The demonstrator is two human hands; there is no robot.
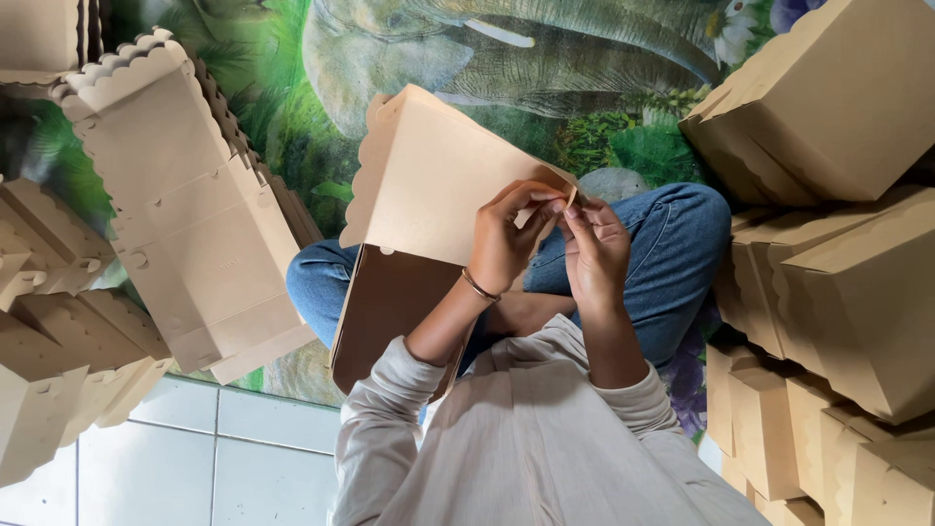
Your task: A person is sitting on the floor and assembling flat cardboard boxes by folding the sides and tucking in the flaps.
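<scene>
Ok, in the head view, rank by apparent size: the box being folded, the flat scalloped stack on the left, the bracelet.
1. Flat scalloped stack and box being folded: they look about alike, and the box sits nearer the camera, so no ranking.
2. Bracelet on the left hand: clearly smallest.

Flat box blanks (190, 209), folded boxes (828, 97), elephant mat (506, 58)

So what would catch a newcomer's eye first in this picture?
Probably the half-folded cardboard box at centre, pinched at its corner by the left hand and right hand. Then the heaps around: flat box blanks on the left, finished boxes on the right, over an elephant-print mat.
</scene>
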